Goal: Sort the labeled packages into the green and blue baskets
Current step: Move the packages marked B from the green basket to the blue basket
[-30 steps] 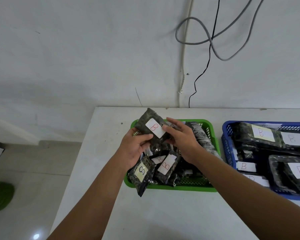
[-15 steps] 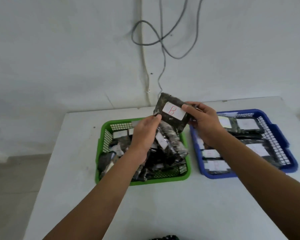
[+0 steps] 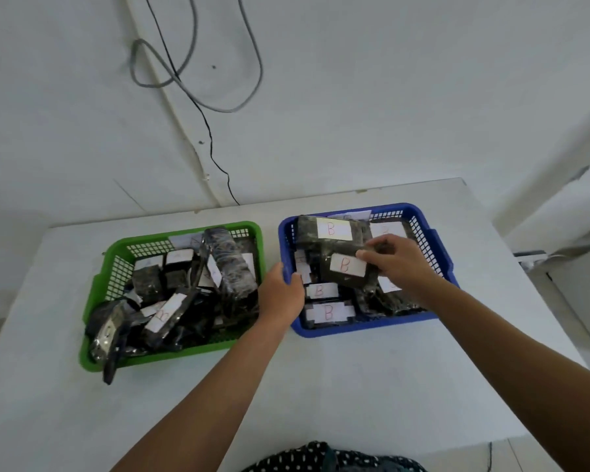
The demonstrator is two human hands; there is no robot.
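Observation:
A dark package with a white "B" label [image 3: 346, 267] lies tilted on the pile inside the blue basket [image 3: 438, 247]. My right hand [image 3: 397, 258] pinches that package's right edge. My left hand [image 3: 281, 291] sits at the blue basket's left rim, with the thumb outside the wall and the fingers curled over it. Several other "B" packages [image 3: 331, 229] fill the blue basket. To the left, the green basket [image 3: 116, 264] holds a jumble of dark labeled packages [image 3: 227, 264], one hanging over its front left corner.
Both baskets stand side by side on a white table [image 3: 355, 386] against a white wall. Grey and black cables [image 3: 198, 97] hang down the wall behind the green basket. The table's right edge drops off just past the blue basket.
The "B" package moved from above the green basket to the right and down into the blue basket. My left hand let go of it and now sits at the blue basket's rim.

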